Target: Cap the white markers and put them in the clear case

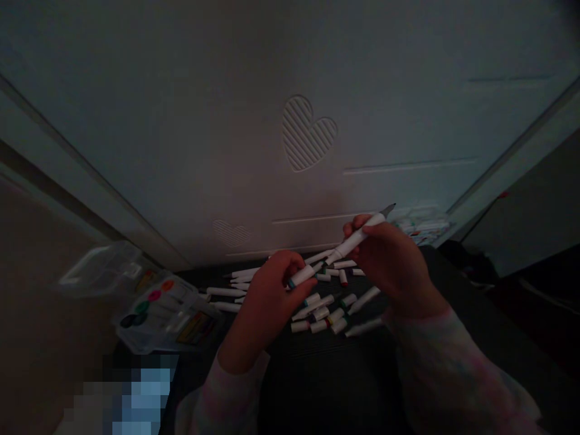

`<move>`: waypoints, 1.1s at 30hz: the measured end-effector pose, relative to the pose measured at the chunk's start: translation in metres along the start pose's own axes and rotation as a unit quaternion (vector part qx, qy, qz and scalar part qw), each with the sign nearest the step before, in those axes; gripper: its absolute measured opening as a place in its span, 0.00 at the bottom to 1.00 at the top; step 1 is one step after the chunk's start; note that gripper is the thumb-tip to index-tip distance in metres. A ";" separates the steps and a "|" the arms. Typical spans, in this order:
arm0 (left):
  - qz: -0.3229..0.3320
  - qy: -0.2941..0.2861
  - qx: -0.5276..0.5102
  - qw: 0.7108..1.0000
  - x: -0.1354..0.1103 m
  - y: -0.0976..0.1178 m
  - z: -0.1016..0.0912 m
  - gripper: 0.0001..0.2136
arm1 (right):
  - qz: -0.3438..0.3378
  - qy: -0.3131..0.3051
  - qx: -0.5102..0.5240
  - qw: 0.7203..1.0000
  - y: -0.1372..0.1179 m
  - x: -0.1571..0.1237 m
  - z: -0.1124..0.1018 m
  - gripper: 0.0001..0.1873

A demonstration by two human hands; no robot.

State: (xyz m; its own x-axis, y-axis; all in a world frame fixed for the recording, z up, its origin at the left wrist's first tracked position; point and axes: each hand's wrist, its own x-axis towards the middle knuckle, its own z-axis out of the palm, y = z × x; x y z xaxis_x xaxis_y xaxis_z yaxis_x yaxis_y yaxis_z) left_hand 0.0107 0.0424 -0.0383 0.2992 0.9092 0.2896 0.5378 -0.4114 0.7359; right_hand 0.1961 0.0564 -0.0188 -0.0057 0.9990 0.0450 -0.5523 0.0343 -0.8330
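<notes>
The scene is dim. My right hand (389, 257) is closed round a white marker pen (360, 235) whose grey tip points up and to the right. My left hand (272, 290) pinches a white cap (302, 276) with a teal band, held close to the marker's lower end. Whether cap and marker touch is unclear. Below both hands, several white markers and loose caps (324, 311) lie scattered on a dark mat (326, 368).
A clear plastic marker case (158, 317) with coloured dots lies open at the left. A white cabinet front (308, 136) with heart cut-outs stands right behind the markers. A second clear box (426, 226) sits at the right. A blurred patch is at the bottom left.
</notes>
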 end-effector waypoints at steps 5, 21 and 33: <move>-0.005 0.011 -0.010 1.000 -0.002 0.004 -0.002 0.06 | 0.002 0.009 0.015 1.000 -0.002 -0.002 0.002 0.02; 0.020 0.034 0.014 0.999 -0.008 0.012 -0.008 0.04 | 0.017 0.008 0.029 0.999 -0.004 -0.003 0.004 0.03; 0.010 0.027 0.024 0.999 -0.006 0.013 -0.010 0.03 | 0.022 0.014 0.034 0.999 -0.003 -0.004 0.004 0.07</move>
State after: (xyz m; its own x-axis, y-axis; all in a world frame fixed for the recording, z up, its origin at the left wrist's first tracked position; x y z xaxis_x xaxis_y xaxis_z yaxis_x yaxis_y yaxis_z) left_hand 0.0077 0.0318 -0.0241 0.2685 0.9024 0.3371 0.5690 -0.4309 0.7004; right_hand 0.1946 0.0522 -0.0139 -0.0081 0.9999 -0.0073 -0.6072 -0.0108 -0.7945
